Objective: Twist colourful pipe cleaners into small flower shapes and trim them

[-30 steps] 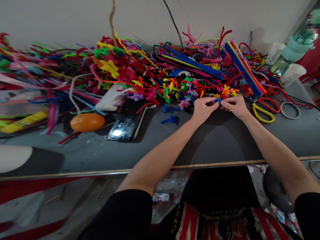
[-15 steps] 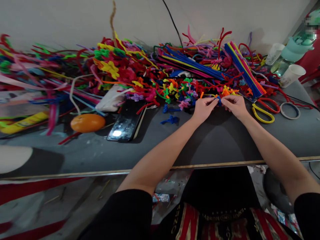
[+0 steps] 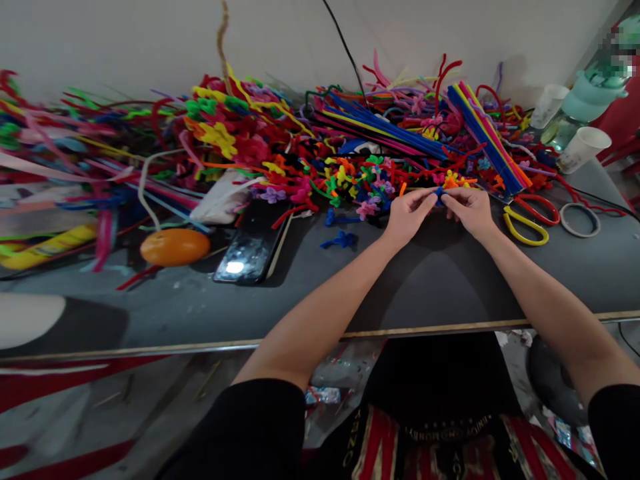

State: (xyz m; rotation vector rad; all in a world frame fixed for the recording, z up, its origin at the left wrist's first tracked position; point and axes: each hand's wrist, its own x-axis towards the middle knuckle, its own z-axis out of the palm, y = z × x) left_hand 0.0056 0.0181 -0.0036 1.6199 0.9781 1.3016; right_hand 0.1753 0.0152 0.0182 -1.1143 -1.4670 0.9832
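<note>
left hand (image 3: 407, 215): is clamped on blue piece (image 3: 439, 193)
right hand (image 3: 471, 211): is clamped on it too
blue piece: is mostly hidden

Matt, fuzzy pile is seen on the pinched blue piece (image 3: 439, 192); a glossy face is shown by the phone (image 3: 245, 243), and smooth plastic is suggested by the scissor handles (image 3: 533, 242)
</note>
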